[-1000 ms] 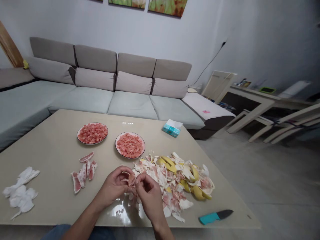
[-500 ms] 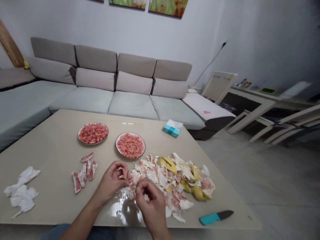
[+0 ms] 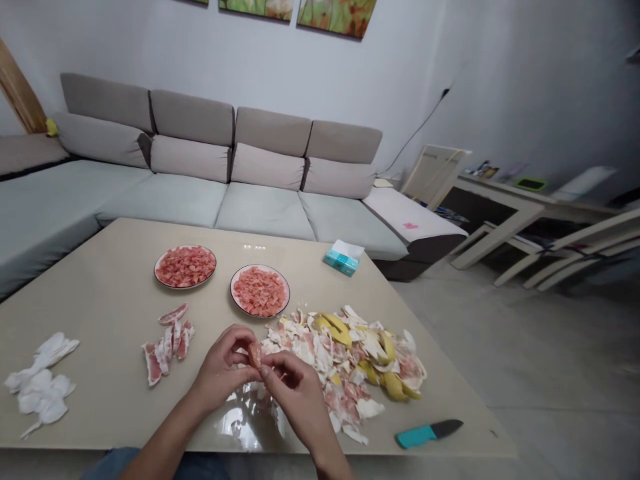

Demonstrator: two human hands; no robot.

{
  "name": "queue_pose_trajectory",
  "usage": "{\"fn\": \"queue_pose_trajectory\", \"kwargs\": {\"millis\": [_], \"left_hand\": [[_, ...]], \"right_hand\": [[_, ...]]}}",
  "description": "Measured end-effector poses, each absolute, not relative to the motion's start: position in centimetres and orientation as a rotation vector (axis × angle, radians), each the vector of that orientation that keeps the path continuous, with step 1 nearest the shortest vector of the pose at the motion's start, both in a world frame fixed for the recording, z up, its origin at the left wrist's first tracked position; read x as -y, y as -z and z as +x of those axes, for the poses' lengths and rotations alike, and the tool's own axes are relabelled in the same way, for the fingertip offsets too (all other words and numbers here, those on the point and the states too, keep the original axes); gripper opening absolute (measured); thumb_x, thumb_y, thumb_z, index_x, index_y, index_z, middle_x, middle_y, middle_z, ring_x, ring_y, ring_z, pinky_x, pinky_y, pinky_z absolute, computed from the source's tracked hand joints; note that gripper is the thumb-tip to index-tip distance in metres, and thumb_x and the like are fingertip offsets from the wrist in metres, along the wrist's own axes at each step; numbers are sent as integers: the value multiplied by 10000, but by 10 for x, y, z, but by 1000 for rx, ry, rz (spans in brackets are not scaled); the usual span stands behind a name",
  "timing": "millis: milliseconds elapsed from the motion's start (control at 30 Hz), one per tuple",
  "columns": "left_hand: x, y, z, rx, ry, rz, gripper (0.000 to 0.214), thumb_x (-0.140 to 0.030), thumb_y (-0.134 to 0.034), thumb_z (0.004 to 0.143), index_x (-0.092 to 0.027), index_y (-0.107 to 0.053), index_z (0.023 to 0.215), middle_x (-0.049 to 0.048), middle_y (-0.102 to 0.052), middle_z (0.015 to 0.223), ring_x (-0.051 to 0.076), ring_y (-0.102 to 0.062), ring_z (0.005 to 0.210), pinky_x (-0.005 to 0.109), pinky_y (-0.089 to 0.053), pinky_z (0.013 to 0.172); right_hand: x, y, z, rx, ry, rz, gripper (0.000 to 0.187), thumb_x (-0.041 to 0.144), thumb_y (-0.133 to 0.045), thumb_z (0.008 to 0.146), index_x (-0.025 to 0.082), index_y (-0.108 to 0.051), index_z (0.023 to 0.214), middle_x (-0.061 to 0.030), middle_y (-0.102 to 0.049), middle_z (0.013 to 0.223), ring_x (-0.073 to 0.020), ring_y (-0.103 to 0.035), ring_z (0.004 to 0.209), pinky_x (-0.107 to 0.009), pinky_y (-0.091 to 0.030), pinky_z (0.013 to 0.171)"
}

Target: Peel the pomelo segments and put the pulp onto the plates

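Between the fingers and thumb of my left hand [image 3: 227,363] is a small peeled piece of red pomelo flesh [image 3: 255,355]. My right hand [image 3: 295,383] meets it from the other side, thumb and forefinger pinched at its lower edge. Just behind and to the right of both hands spreads a heap of pomelo peel and membrane [image 3: 345,360], white, pink and yellow. Several pomelo segments [image 3: 169,343] with white skin still on lie left of my left hand. Beyond the hands are a plate of pulled-apart pomelo flesh [image 3: 261,291] and a second such plate [image 3: 185,267].
A knife [image 3: 429,433] with a turquoise handle lies near the table's front right. Crumpled tissues [image 3: 45,383] lie at the left, and a tissue box [image 3: 344,257] stands near the back right edge. A grey sofa [image 3: 265,207] runs behind the table [image 3: 110,293].
My right hand has moved left and up from over the peel to the piece in my left hand, and its fingertips now grip it. My left hand stays nearly in place.
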State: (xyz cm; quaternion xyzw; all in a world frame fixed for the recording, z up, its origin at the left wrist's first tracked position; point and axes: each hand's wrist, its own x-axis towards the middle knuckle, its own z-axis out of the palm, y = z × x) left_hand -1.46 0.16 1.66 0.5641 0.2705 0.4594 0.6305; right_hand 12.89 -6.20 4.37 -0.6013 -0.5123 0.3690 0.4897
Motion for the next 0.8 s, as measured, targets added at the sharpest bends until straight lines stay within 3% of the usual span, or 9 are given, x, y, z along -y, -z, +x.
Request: {"fn": "queue_pose_trajectory", "kwargs": {"millis": [267,467,800], "left_hand": [[0,-17,-14,-652,-1024,1325,340,-73,-774,609,-204,-628,887,12,-551,926,164,-580,814,282,-540,715],[2,-14,-12,-531,-946,1165,347,-112,-760,683,-211,-565,953,0,-575,863,137,-583,786,243,-498,704],[2,-22,-11,-470,-941,1044,347,-203,-770,700,-214,-558,975,-7,-553,858,121,-545,761,248,-468,732]], "right_hand": [[59,-42,131,1208,-949,-1428,128,261,-657,743,158,-692,678,-16,-644,635,-129,-542,541,-216,-406,505],[58,-44,132,1248,-895,-1409,78,172,-607,734,160,-656,674,11,-596,615,-114,-507,526,-204,-373,493],[58,-41,131,1454,-470,-1465,136,74,-555,707,185,-607,646,17,-561,633,-122,-493,568,-217,-366,529]]}}
